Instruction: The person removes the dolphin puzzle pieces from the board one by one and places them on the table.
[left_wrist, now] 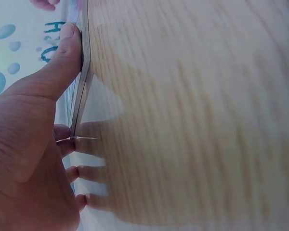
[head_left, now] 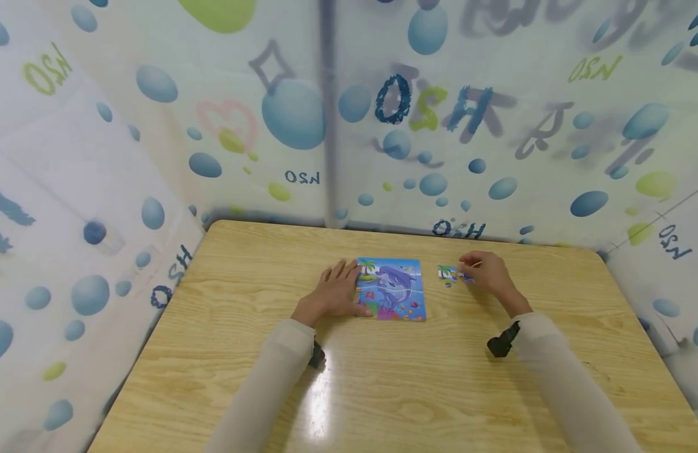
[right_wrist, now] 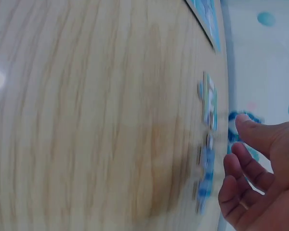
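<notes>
In the head view, the dolphin puzzle (head_left: 391, 289) lies mid-counter (head_left: 405, 377), its picture's top facing away from the person (near square, so no plain long axis), the left hand (head_left: 339, 294) spread at its left side, presumably steadying it. The left wrist view shows that thumb along the board's edge, fingers parted. In the right wrist view, the right hand (right_wrist: 278, 180) sits by loose pieces (right_wrist: 209, 166), likely placed for reach, its thumb and fingers apart.

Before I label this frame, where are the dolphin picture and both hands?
Dolphin picture (head_left: 395, 288): head view, middle of its printed surface.
Left hand (head_left: 337, 293): head view, back of the hand.
Right hand (head_left: 491, 275): head view, back of the hand.
</notes>
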`<action>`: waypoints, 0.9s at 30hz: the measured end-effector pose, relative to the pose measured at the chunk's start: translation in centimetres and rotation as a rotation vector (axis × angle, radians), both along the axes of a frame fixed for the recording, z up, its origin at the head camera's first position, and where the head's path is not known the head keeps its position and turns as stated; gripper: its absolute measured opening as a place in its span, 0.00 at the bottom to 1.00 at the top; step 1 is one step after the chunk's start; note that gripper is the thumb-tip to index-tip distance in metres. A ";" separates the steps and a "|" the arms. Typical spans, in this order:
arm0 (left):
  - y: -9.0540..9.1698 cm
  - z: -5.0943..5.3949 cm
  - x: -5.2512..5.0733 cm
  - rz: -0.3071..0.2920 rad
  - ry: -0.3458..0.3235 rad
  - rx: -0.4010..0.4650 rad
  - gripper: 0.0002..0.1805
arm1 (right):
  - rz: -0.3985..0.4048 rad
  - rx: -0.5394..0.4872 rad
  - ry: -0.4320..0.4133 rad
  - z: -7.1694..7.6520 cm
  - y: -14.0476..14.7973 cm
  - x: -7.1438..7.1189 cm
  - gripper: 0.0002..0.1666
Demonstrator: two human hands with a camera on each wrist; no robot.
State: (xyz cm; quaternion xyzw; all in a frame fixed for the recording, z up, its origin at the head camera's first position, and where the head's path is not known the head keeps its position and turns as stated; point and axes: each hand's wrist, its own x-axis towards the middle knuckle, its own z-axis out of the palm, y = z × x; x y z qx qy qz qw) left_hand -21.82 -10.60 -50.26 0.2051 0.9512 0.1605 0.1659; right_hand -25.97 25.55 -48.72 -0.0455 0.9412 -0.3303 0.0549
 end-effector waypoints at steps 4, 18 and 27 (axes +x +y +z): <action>0.0 0.0 0.0 0.002 0.001 0.001 0.62 | 0.076 -0.015 -0.011 0.1 -1.5 0.0 0.20; 0.0 -0.1 -0.1 0.005 -0.011 -0.020 0.62 | 0.148 -0.001 -0.046 0.0 -4.5 -0.5 0.22; 0.1 0.0 0.0 0.004 -0.006 -0.015 0.62 | 0.208 -0.032 -0.057 -0.4 -6.5 -0.5 0.23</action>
